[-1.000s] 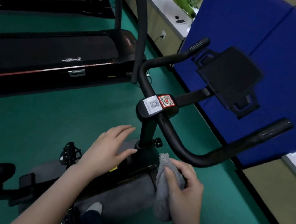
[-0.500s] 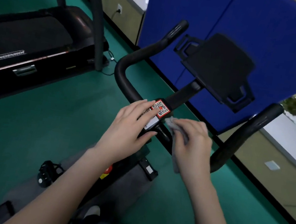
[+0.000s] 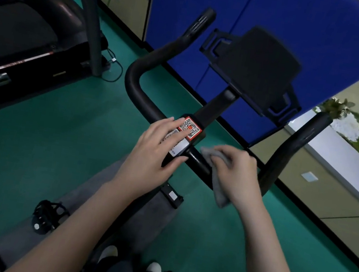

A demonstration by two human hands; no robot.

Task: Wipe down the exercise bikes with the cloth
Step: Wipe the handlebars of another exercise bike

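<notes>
A black exercise bike stands in front of me, its U-shaped handlebar (image 3: 135, 84) curving up on both sides and a black tablet holder (image 3: 257, 70) above the stem. My left hand (image 3: 157, 153) lies flat, fingers apart, on the handlebar's centre clamp, partly covering the QR-code stickers (image 3: 190, 128). My right hand (image 3: 240, 173) presses a grey cloth (image 3: 218, 186) against the bar just right of the clamp; the cloth's tail hangs below the bar.
A black treadmill (image 3: 19, 40) with grey uprights stands at the left on the green floor (image 3: 31, 147). A blue padded panel (image 3: 308, 27) stands behind the bike. A low cabinet with a white top (image 3: 343, 162) and plants runs along the right. A pedal (image 3: 46, 215) sticks out at lower left.
Both hands have risen from the bike's frame to the handlebar. The left hand settled on the centre clamp and the right hand brought the cloth onto the bar beside it.
</notes>
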